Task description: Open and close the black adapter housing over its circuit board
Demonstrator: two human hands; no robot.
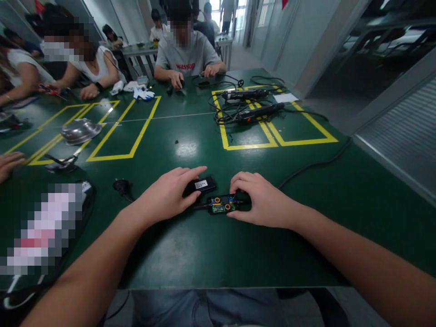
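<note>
My left hand rests on a black plastic cover with a white label, fingers curled over its left end and gripping it. Just below it lies an opened black adapter half showing a green circuit board with copper coils. My right hand pinches the right end of that open half against the green table. A black cable leaves the adapter to the left toward a plug.
Two black power tools with tangled cords lie in yellow-taped boxes at the far right. A silver bowl-shaped part and pliers sit at the left. Other people work across the table; another person's hand shows at the left edge.
</note>
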